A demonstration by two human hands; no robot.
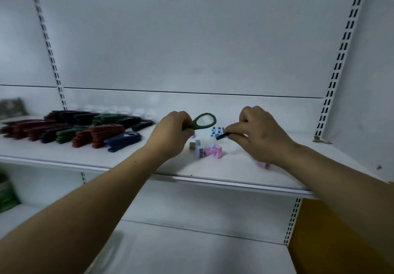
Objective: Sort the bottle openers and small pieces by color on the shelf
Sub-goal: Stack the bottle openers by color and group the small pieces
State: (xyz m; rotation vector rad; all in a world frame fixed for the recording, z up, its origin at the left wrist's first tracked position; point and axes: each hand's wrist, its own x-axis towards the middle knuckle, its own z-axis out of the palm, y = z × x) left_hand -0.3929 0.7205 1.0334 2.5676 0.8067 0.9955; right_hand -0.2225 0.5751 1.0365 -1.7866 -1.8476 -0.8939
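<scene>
Presently we find the left hand (172, 128) clamped on the handle of a green opener (204, 121), raised over the middle of the shelf (234, 169). The right hand (255, 133) pinches a dark opener (222, 136) beside the small pieces (210, 151). We judge the openers light and stiff, best held by the handle.

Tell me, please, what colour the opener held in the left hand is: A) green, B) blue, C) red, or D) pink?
A: the left hand grips a green opener by its handle, with the loop end raised above the shelf; the right hand pinches a dark item.
</scene>
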